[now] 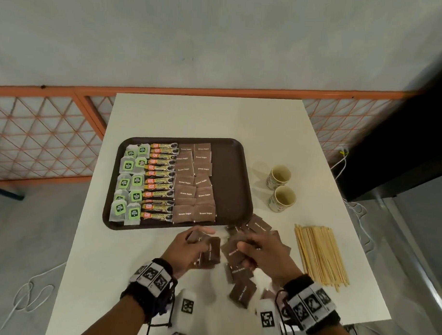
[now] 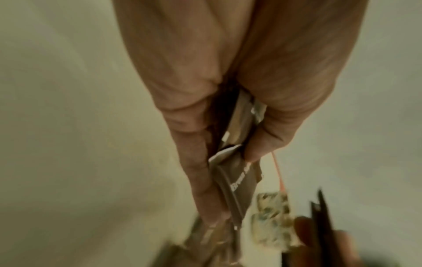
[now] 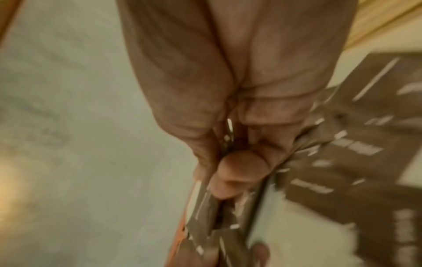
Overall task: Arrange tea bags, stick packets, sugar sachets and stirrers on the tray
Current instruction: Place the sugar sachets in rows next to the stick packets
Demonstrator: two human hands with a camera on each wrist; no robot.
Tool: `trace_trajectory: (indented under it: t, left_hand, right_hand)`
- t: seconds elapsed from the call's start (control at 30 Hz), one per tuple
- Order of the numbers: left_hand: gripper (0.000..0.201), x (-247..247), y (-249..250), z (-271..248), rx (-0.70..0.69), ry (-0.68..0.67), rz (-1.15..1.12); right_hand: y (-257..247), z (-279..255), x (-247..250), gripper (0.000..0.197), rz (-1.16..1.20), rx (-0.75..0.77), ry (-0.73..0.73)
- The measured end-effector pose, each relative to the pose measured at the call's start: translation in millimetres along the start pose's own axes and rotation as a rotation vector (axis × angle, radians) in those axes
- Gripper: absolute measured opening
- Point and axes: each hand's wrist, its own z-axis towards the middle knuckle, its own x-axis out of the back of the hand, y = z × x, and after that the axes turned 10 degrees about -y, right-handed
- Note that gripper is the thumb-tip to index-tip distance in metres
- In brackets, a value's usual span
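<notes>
A dark brown tray lies mid-table. On it are green-tagged tea bags at the left, stick packets beside them, and brown sugar sachets in two columns. My left hand grips a small stack of brown sugar sachets just in front of the tray. My right hand pinches several more sachets above a loose pile of sachets on the table. Wooden stirrers lie in a bundle to the right.
Two paper cups stand right of the tray. The white table backs onto an orange lattice fence. Cables trail on the floor on both sides. The tray's right third is bare.
</notes>
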Motion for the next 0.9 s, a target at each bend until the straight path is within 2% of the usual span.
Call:
trace_trajectory:
  t: [0.1, 0.2, 0.33, 0.5, 0.57, 0.63, 0.73, 0.8, 0.9]
  left_hand:
    - [0.032, 2.4, 14.8, -10.6, -0.069, -0.085, -0.242]
    - [0.033, 12.4, 28.8, -21.2, -0.125, -0.103, -0.356]
    - [0.035, 27.2, 41.6, -32.3, -0.147, -0.122, -0.380]
    - [0.034, 46.1, 36.9, -34.4, -0.138, -0.103, -0.341]
    - [0.030, 54.1, 30.8, -37.0, -0.117, -0.097, -0.292]
    - [0.029, 65.1, 23.5, -39.8, -0.072, -0.065, -0.245]
    - [0.030, 84.9, 15.4, -44.5, -0.007, -0.045, -0.281]
    - [0.031, 96.5, 15.7, -47.1, 0.019, -0.088, -0.325]
    - [0.029, 109.0, 17.2, -44.8, 0.035, -0.128, -0.362]
  right_hand:
    - [-24.4, 13.9, -11.9, 0.022, 0.011, 0.043, -0.013]
    - [-47.3, 22.0, -21.4, 0.025, 0.084, 0.071, 0.008]
    - [-67.3, 34.3, -33.7, 0.026, 0.220, 0.082, -0.016]
    - [-72.3, 52.6, -60.0, 0.015, 0.122, 0.126, 0.071]
    - [-70.4, 56.4, -72.2, 0.012, 0.114, 0.093, 0.057]
    - [-68.2, 58.3, -82.7, 0.015, 0.184, -0.005, -0.026]
    - [-65.7, 62.9, -92.8, 0.024, 0.507, -0.162, -0.148]
    - [-64.5, 68.3, -98.1, 0.022, 0.610, -0.196, -0.177]
    - [-64.3, 77.5, -107.1, 0.018, 0.626, -0.195, -0.156]
